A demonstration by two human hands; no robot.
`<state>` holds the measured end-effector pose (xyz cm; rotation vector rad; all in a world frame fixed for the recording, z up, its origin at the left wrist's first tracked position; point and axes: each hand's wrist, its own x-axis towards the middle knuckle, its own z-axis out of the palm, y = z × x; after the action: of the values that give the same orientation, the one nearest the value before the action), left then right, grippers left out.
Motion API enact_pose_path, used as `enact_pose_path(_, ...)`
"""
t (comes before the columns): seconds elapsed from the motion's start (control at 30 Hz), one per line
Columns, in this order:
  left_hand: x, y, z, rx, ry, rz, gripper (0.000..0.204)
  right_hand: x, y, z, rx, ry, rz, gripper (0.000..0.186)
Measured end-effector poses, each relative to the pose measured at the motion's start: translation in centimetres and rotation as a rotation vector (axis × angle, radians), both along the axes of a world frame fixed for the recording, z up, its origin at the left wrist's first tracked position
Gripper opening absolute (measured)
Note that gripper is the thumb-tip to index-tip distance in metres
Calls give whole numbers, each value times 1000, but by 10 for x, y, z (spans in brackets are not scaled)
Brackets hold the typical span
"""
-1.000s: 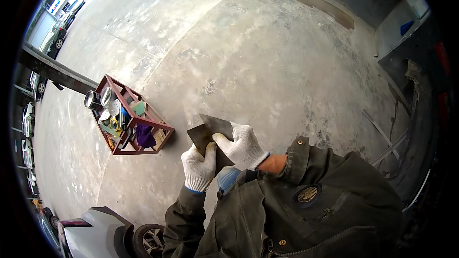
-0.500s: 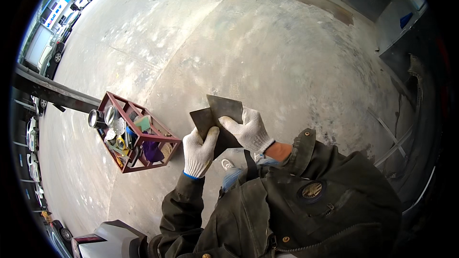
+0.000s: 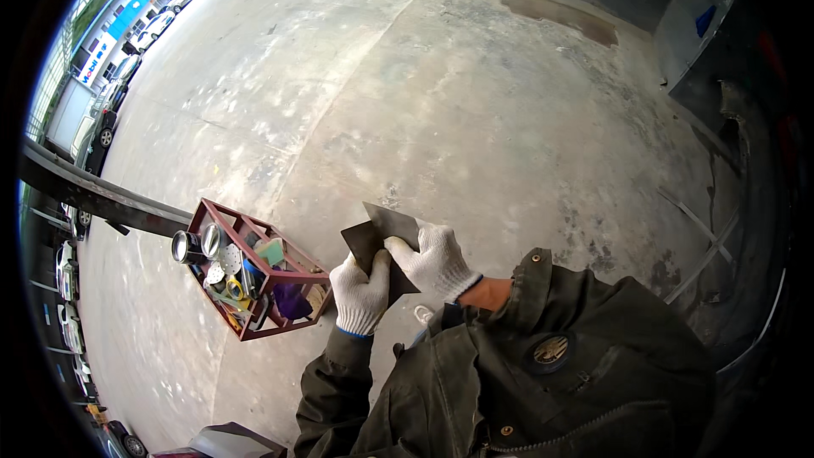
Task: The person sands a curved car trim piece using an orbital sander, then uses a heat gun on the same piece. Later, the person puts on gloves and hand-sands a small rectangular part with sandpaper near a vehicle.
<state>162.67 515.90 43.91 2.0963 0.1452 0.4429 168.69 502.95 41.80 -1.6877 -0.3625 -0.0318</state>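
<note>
My left hand (image 3: 361, 298), in a white knitted glove, is closed on a thin, dark grey flat sheet (image 3: 363, 243), with the thumb pressed on its face. My right hand (image 3: 437, 265), gloved alike, pinches a second dark grey flat piece (image 3: 392, 222) just beside it. The two pieces overlap between my thumbs, their upper corners spread apart. Below the thumbs a dark lower part shows between the hands. Whether they are separate sheets or one folded or torn sheet I cannot tell. Most of my fingers are hidden behind them.
A dark red metal frame cart (image 3: 270, 276) stands left of my hands, holding cans (image 3: 186, 247), a purple cloth (image 3: 292, 300), a tape roll and tools. A dark beam (image 3: 110, 195) runs behind it. Parked cars line the far left. Thin strips (image 3: 699, 225) lie on the concrete floor at right.
The view has shifted, so the cart and floor sit lower in the picture. Both hands still hold the dark pieces and have come slightly closer together.
</note>
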Motion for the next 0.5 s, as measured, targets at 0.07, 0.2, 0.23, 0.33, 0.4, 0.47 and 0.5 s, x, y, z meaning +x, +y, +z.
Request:
enact_pose_path(0.07, -4, 10, 2, -21, 58, -71, 12, 0, 2, 5, 15, -149, 24, 17)
enact_pose_path(0.2, -9, 31, 7, -36, 239, -203, 17, -1, 6, 13, -111, -300, 150, 13)
enact_pose_path(0.23, -9, 36, 7, -49, 281, -226, 17, -1, 7, 16, -121, -334, 168, 12)
enact_pose_path(0.33, -5, 51, 0, -66, 355, -295, 22, 6, 11, 22, -167, -414, 248, 12)
enact_pose_path(0.4, -3, 57, -5, 9, 377, -358, 25, 11, 13, 25, -182, -397, 322, 12)
enact_pose_path(0.47, -2, 58, -9, -34, 322, -301, 29, 24, 18, 24, -113, -130, 426, 14)
enact_pose_path(0.5, -1, 56, -11, -2, 281, -244, 32, 30, 22, 21, -73, 6, 367, 15)
